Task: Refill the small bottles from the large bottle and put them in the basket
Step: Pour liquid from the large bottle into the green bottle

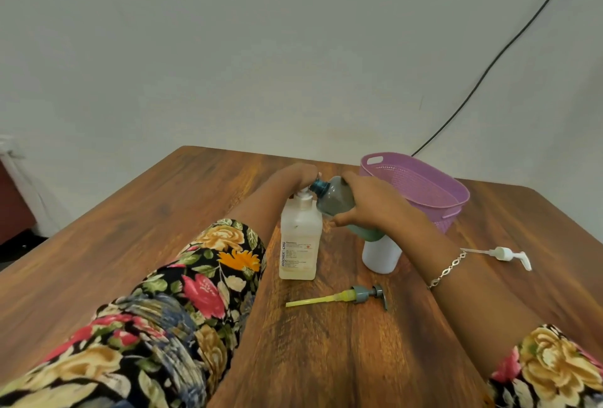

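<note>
In the head view, the left hand (298, 176) sits on top of the white pump head (305, 194) of the large clear square-sided plastic bottle (298, 244), fingers bent down over it. The bottle stands upright mid-table, holding pale liquid. The right hand (372, 205) is wrapped around a small grey-green translucent bottle (336, 200). It holds this bottle off the table and tilted, with the teal threaded neck (318, 185) right at the pump's spout. This looks like the first refill in progress. A small white opaque bottle (381, 256) stands uncapped just beside the right wrist, apparently waiting its turn. Two loose pumps lie on the brown wooden table (195, 211): a grey one with a yellow-green dip tube (359, 295) near the person, and a white one (507, 254) off to the right. Both bottles need recapping, and no bottle shows in the visible part of the purple perforated plastic basket (424, 185), so most of the task remains. The basket sits at the far right, close to the table's back edge. The path to it from the right hand looks open, but the white bottle stands under the forearm and could be knocked. The left half of the table offers plenty of room.
</note>
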{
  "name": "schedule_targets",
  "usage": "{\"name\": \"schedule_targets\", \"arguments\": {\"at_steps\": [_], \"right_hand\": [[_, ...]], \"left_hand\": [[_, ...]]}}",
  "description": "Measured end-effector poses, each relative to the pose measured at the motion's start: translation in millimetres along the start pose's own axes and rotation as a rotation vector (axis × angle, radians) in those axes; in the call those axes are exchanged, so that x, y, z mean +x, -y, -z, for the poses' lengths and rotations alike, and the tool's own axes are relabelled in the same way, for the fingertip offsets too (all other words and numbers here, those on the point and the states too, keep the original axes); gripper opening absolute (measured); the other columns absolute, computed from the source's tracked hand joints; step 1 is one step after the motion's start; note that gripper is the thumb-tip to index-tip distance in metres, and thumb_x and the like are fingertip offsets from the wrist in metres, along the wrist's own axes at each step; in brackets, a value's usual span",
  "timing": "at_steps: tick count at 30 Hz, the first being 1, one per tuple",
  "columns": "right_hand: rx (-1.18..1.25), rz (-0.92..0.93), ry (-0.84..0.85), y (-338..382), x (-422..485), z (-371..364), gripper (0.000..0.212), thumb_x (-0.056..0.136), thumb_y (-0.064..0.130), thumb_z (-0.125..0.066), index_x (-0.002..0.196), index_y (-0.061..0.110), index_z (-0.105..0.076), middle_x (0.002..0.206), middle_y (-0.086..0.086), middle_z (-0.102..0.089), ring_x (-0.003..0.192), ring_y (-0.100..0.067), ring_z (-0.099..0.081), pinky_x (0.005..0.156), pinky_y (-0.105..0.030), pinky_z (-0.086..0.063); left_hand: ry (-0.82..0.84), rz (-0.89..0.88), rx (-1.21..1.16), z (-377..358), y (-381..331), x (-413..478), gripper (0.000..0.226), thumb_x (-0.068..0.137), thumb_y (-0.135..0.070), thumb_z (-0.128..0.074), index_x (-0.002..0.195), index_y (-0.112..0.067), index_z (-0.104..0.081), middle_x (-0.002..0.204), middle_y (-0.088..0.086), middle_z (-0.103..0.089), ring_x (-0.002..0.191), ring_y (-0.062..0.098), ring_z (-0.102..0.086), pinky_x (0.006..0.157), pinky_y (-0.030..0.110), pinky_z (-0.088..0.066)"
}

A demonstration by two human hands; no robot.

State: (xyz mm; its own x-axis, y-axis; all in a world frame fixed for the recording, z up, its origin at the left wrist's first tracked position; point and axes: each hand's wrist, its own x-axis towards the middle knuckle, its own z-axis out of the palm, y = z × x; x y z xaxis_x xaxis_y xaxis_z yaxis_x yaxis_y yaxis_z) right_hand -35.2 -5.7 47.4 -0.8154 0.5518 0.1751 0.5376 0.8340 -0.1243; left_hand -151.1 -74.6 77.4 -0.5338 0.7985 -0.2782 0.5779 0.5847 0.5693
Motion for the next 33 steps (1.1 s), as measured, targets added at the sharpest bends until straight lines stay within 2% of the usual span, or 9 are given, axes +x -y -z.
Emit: {"name": "schedule_targets", "arguments": {"at_steps": [3, 7, 9, 14, 17, 21, 24, 29, 33], "right_hand": [[0.025, 0.001, -0.004, -2, -1, 1, 0.074, 0.071, 0.044, -0.074, 0.132, 0.018, -0.040, 0.121, -0.005, -0.055, 0.098, -0.019, -0.054, 0.074, -0.027, -0.044], [0.059, 0.030, -0.049, -6, -2, 8, 0.078, 0.071, 0.045, -0.073, 0.135, 0.019, -0.039, 0.125, -0.004, -0.055, 0.106, -0.020, -0.054, 0.080, -0.028, -0.045], [0.049, 0.037, -0.056, -8, 0, 9, 0.078, 0.070, 0.048, -0.073, 0.135, 0.020, -0.041, 0.124, -0.003, -0.055, 0.107, -0.020, -0.053, 0.084, -0.030, -0.046], [0.018, 0.021, -0.032, -12, 1, 0, 0.074, 0.067, 0.054, -0.069, 0.130, 0.029, -0.039, 0.116, -0.003, -0.056, 0.099, -0.022, -0.055, 0.084, -0.045, -0.050], [0.069, 0.020, 0.001, -14, 3, -6, 0.075, 0.068, 0.052, -0.070, 0.130, 0.028, -0.037, 0.116, -0.006, -0.054, 0.096, -0.023, -0.055, 0.077, -0.037, -0.051], [0.142, 0.001, 0.009, -16, 3, -10, 0.078, 0.068, 0.051, -0.071, 0.134, 0.028, -0.035, 0.119, -0.006, -0.052, 0.100, -0.024, -0.055, 0.079, -0.037, -0.051], [0.213, 0.000, -0.022, -16, 4, -7, 0.083, 0.069, 0.047, -0.074, 0.137, 0.026, -0.034, 0.126, -0.006, -0.049, 0.107, -0.024, -0.052, 0.087, -0.039, -0.049], [0.225, -0.020, -0.028, -17, 6, -4, 0.086, 0.068, 0.043, -0.076, 0.140, 0.024, -0.032, 0.130, -0.007, -0.047, 0.112, -0.024, -0.051, 0.092, -0.040, -0.048], [0.268, -0.047, -0.031, -16, 5, -16, 0.084, 0.064, 0.037, -0.078, 0.136, 0.028, -0.035, 0.125, -0.006, -0.050, 0.108, -0.026, -0.053, 0.087, -0.043, -0.050]], "left_hand": [[0.025, -0.006, -0.026, 2, -1, -3, 0.039, 0.103, -0.016, -0.026, 0.067, -0.008, -0.037, 0.069, 0.007, -0.037, 0.058, 0.015, -0.037, 0.052, 0.019, -0.036], [0.097, 0.040, -0.156, 9, -4, -4, 0.037, 0.100, -0.029, -0.035, 0.126, -0.004, -0.043, 0.125, 0.023, -0.048, 0.115, 0.037, -0.049, 0.097, 0.041, -0.039], [0.134, 0.088, -0.175, 10, -8, -4, 0.048, 0.099, -0.034, -0.037, 0.137, -0.005, -0.039, 0.138, 0.021, -0.043, 0.126, 0.036, -0.043, 0.101, 0.043, -0.037], [0.079, 0.014, 0.047, 3, -2, 3, 0.020, 0.099, -0.010, -0.032, 0.093, -0.003, -0.049, 0.087, 0.017, -0.049, 0.064, 0.021, -0.045, 0.060, 0.030, -0.043], [0.022, -0.029, 0.159, 0, 3, 6, 0.030, 0.099, -0.007, -0.029, 0.072, -0.006, -0.041, 0.073, 0.012, -0.045, 0.056, 0.016, -0.040, 0.051, 0.024, -0.040], [0.026, -0.031, 0.091, 1, 0, 9, 0.020, 0.100, -0.012, -0.030, 0.102, -0.005, -0.049, 0.073, 0.009, -0.045, 0.056, 0.014, -0.040, 0.051, 0.019, -0.039], [0.072, 0.038, -0.059, 6, -4, 5, 0.037, 0.099, -0.021, -0.036, 0.130, -0.003, -0.045, 0.072, 0.006, -0.044, 0.061, 0.018, -0.043, 0.087, 0.035, -0.046], [0.174, 0.015, -0.018, 7, -8, 11, 0.055, 0.088, 0.013, -0.043, 0.138, -0.008, -0.038, 0.129, 0.023, -0.044, 0.116, 0.040, -0.045, 0.096, 0.046, -0.041], [0.018, 0.007, 0.062, -2, 5, 23, 0.031, 0.095, -0.001, -0.040, 0.124, 0.003, -0.050, 0.082, 0.008, -0.051, 0.071, 0.017, -0.050, 0.071, 0.025, -0.047]]}}
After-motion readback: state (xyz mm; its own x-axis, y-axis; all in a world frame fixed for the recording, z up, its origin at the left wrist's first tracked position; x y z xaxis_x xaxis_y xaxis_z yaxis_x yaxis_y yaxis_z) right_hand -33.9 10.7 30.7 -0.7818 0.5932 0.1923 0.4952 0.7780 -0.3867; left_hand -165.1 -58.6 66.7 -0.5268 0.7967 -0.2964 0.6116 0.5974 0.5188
